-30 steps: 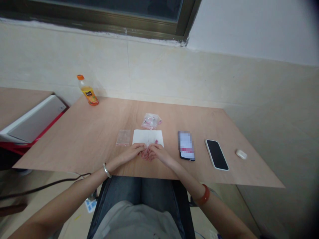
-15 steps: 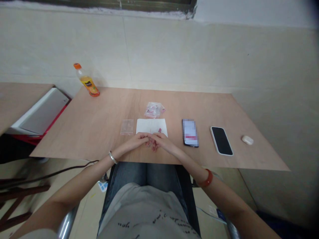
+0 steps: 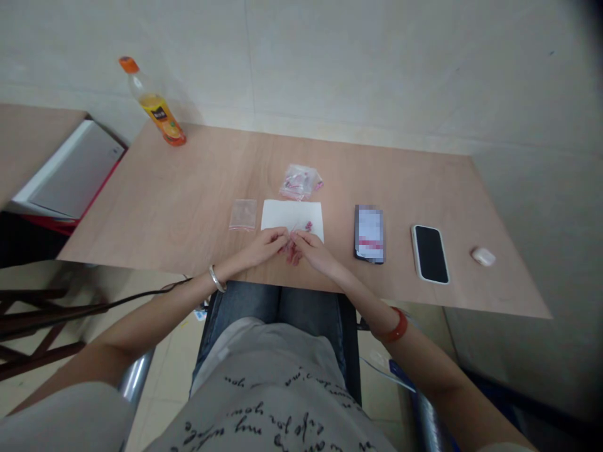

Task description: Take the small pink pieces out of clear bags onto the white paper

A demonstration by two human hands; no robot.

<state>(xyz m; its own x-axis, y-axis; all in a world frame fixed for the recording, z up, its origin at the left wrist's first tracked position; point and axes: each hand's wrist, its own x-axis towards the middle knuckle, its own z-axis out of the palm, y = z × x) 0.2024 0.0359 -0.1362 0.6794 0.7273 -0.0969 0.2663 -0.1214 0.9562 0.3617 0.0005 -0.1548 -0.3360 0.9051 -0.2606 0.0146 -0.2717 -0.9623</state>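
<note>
My left hand and my right hand meet fingertip to fingertip over the front edge of a white paper sheet. Thumb and forefinger are pinched together on each side. Whatever lies between them is too small to make out; a faint pale line shows near the fingertips. A few small dark red pieces lie on the paper's right part, just beyond my right hand. Left of the sheet lies a flat, clear zip bag. Behind the sheet sit crumpled clear bags with reddish contents.
To the right lie a phone with a lit screen, a white-edged phone and a small white case. An orange drink bottle stands at the table's back left, near the wall. The wooden table's front edge is close to my lap.
My fingertips, overlapped before, now pinch opposite each other. The view has tilted downward, so the table sits higher in the picture. Things on the table keep their places.
</note>
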